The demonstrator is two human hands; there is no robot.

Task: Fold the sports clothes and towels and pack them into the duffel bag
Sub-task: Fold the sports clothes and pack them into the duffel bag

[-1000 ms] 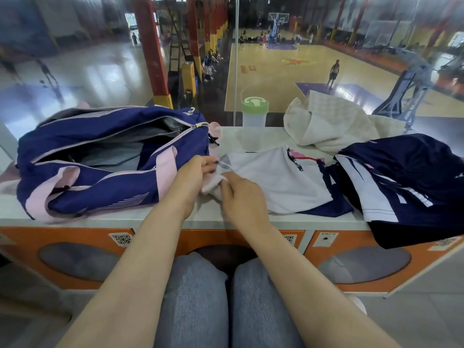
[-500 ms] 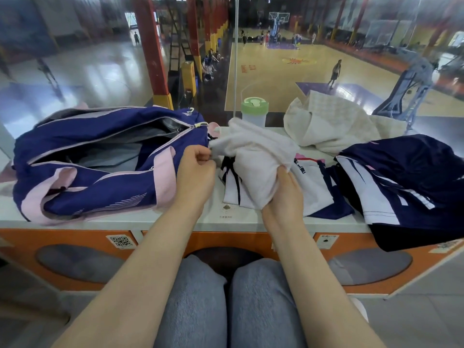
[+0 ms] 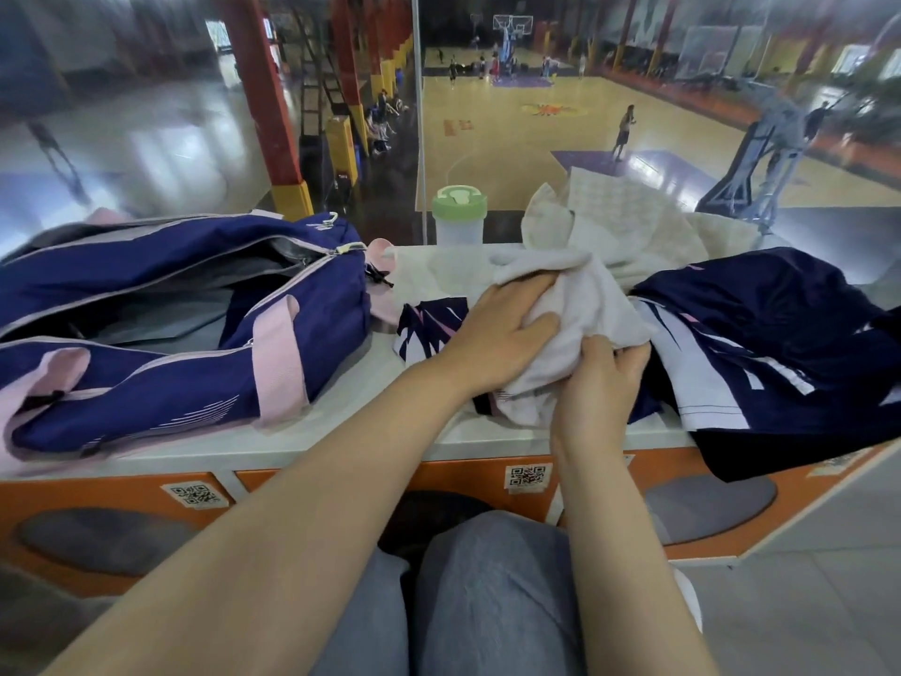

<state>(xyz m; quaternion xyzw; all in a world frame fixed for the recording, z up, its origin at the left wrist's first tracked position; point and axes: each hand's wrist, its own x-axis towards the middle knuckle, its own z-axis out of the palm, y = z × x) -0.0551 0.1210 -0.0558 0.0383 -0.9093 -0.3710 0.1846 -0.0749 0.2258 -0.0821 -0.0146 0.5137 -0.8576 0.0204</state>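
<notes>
A white sports shirt [image 3: 590, 304] with navy and pink print lies bunched on the white ledge [image 3: 341, 436] in front of me. My left hand [image 3: 497, 334] presses on its folded top, fingers wrapped over the cloth. My right hand [image 3: 599, 383] pinches its near right edge. To the left lies the navy and pink duffel bag [image 3: 161, 363], unzipped, with its grey lining showing. A navy garment [image 3: 780, 353] with white panels lies at the right, hanging over the ledge. A cream towel [image 3: 634, 222] is heaped behind it.
A clear bottle with a green lid [image 3: 459, 217] stands at the back of the ledge against a glass pane. Below the ledge is an orange panel [image 3: 439, 480] with QR stickers. My knees in grey trousers sit under it. A basketball court lies beyond the glass.
Both hands lifted the shirt's left end, carried it over to the right and now press it down in a bundle next to the navy garment. The bag has not moved.
</notes>
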